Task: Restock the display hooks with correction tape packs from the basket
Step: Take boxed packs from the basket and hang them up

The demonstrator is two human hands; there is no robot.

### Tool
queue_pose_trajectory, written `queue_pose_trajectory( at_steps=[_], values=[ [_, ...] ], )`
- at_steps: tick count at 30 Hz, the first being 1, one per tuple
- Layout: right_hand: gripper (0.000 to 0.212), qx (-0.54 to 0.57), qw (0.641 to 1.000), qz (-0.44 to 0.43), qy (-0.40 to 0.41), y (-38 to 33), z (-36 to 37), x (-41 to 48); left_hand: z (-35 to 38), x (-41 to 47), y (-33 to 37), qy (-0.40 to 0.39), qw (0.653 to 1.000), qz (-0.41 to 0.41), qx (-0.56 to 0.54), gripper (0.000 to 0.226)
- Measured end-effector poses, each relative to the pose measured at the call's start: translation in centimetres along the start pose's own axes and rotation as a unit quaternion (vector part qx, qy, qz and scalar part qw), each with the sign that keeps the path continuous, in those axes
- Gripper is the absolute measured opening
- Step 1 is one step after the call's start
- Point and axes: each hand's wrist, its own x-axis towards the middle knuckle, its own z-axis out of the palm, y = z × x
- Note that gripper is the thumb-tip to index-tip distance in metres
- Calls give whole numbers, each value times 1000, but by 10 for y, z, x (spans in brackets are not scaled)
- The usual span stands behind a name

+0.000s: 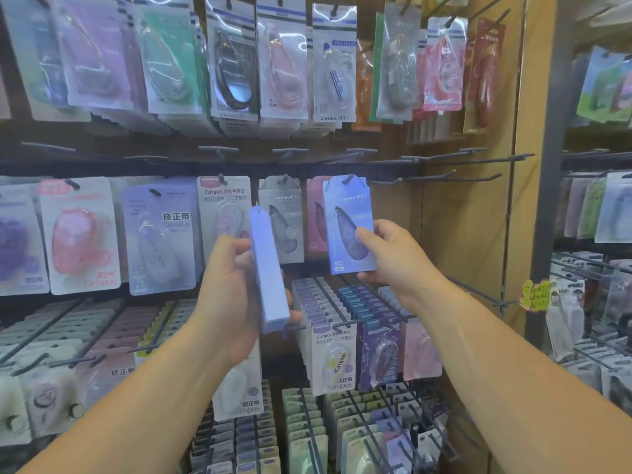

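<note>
Behind our hands a rack (461, 227) of hanging tape packs fills the view. At 8 o'clock of centre, our left hand (229, 295) curls its fingers round a blue stack (270, 268) held edge-on. At 4 o'clock, our right hand (393, 261) pinches one blue pack (350, 224), thumb on its front, top hole over a hook (349, 179).
</note>
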Motion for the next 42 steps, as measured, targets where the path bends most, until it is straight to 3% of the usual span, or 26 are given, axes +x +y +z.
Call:
queue_pose_trajectory(
  at_steps=[5, 10, 15, 19, 33, 39, 42],
  values=[
    [27, -31, 999, -6, 17, 0, 2, 13, 11, 17, 5, 30, 990, 64, 119, 7],
    [21, 39, 999, 2, -2, 17, -5, 13, 19, 30, 14, -62, 967, 148, 196, 20],
    [17, 100, 995, -6, -16, 26, -9, 12, 36, 35, 17, -102, 950, 140, 260, 16],
    [20, 120, 993, -1, -22, 26, -12, 9, 50, 40, 11, -79, 959, 116, 248, 12],
    [24, 77, 996, -1, -37, 25, -19, 2, 71, 51, -3, -38, 963, 110, 244, 12],
    [28, 89, 995, 18, -27, 20, -18, -5, 72, 58, -10, -6, 967, 85, 241, 21],
    [38, 67, 997, 10, -47, 20, -14, -6, 63, 60, -18, 22, 938, 115, 326, 34]
  ],
)
